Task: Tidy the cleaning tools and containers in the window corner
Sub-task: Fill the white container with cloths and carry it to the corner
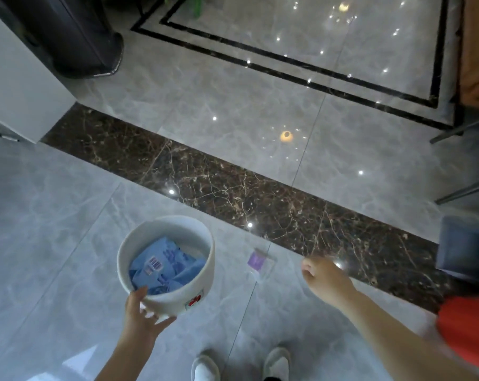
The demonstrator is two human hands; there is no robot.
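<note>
Bucket in your left hand, right hand closed on nothing visible.

Your left hand point(142, 312) grips the near rim of the white bucket point(178, 287), thumb hooked inside the rim, fingers point(161, 321) spread under the outer wall; bucket is carried above the grey marble floor point(54, 229), tilted toward you. Inside it: a crumpled blue packet point(165, 266) with a barcode label. Your right hand point(325, 277) is out to the right, forearm extended, fingers curled into a loose fist; can't tell if it pinches anything. A small purple piece point(256, 261) lies on the floor between bucket and right hand. Your white shoes point(205, 368) sit at the bottom edge.
</note>
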